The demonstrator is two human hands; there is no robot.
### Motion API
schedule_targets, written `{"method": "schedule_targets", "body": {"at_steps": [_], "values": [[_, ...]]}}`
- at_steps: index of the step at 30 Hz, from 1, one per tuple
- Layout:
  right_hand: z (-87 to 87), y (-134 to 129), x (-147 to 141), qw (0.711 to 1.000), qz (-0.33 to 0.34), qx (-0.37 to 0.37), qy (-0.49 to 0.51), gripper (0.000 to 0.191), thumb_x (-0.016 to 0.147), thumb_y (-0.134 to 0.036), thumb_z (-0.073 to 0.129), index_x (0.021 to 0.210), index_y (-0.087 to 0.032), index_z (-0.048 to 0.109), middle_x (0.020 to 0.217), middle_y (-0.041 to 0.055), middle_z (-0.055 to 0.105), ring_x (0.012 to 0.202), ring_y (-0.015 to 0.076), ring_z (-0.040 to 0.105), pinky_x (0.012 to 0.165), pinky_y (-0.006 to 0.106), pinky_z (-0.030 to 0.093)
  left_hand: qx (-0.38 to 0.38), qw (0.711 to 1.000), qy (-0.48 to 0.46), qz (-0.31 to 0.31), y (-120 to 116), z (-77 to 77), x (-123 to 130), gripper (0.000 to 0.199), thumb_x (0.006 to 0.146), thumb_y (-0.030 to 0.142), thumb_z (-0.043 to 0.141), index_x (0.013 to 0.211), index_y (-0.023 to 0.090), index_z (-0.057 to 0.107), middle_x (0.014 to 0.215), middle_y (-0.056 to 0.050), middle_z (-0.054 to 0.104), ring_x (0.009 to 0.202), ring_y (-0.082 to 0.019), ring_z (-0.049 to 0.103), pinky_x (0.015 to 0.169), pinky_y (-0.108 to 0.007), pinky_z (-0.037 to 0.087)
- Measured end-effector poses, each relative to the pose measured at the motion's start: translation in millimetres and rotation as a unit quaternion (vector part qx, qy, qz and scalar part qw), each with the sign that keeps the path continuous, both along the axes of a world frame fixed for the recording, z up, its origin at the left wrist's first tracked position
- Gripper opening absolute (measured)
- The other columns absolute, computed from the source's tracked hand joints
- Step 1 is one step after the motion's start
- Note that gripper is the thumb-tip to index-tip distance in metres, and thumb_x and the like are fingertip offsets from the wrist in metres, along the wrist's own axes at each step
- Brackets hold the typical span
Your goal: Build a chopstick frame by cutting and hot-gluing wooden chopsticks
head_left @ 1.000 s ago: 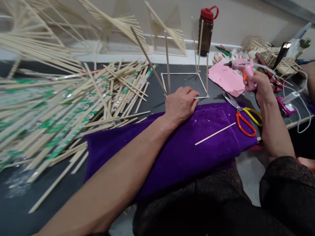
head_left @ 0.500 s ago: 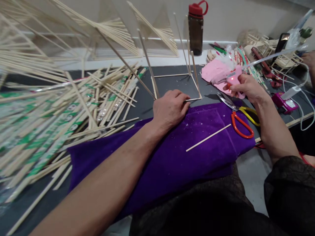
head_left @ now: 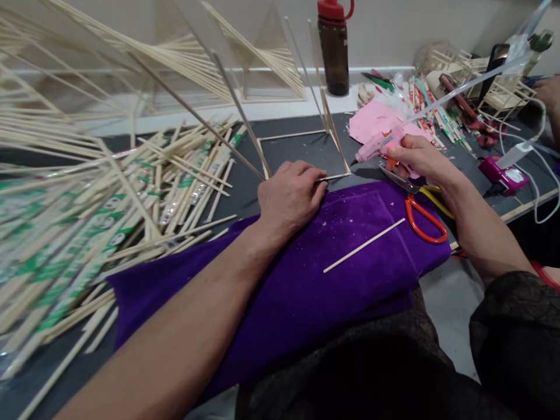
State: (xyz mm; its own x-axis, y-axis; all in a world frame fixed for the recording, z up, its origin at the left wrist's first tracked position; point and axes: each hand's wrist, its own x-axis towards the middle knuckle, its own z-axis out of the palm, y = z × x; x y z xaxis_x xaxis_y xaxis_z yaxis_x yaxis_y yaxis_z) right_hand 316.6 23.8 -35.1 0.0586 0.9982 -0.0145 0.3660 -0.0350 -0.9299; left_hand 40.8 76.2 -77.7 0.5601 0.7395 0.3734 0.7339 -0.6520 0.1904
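Note:
My left hand (head_left: 292, 195) is closed on the front edge of a stick frame (head_left: 293, 136), which lies on the dark table with thin sticks rising from its corners. Its fingertips are partly hidden. In my right hand (head_left: 420, 156) is a pink glue gun (head_left: 381, 144), its nozzle close to the frame's front right corner. Under my left wrist spreads a purple cloth (head_left: 280, 291) with a single loose stick (head_left: 364, 245) on it. Scissors (head_left: 424, 220) with red and yellow handles rest at the cloth's right edge.
Piles of sticks and green-printed wrappers (head_left: 96, 251) cover the left side. Twisted stick structures (head_left: 262, 64) stand behind. A brown bottle (head_left: 333, 52) is at the back. On the right are pink paper (head_left: 367, 119), a purple device (head_left: 503, 175) with a white cable, and another person's hand (head_left: 549, 93).
My right hand has brought the glue gun left, its nozzle now near the frame's front right corner. My left hand keeps its place on the frame. The whole view has shifted slightly.

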Motion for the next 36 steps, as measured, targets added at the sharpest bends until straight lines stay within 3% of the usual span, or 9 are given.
{"method": "schedule_targets", "body": {"at_steps": [36], "values": [[-2.5,-0.5,-3.2,0.999,0.007,-0.013,-0.035,0.027,0.087,-0.043,0.072,0.077,-0.020,0.061,0.054,-0.0030,0.055,0.043,0.0074,0.044,0.041,0.024,0.028,-0.021,0.999,0.034,0.012,-4.2,4.3,2.7,0.034,0.100,0.038,0.048,0.111,0.025,0.077,0.117,-0.009,0.075,0.108,-0.029,0.062,0.072,-0.036,0.048]]}}
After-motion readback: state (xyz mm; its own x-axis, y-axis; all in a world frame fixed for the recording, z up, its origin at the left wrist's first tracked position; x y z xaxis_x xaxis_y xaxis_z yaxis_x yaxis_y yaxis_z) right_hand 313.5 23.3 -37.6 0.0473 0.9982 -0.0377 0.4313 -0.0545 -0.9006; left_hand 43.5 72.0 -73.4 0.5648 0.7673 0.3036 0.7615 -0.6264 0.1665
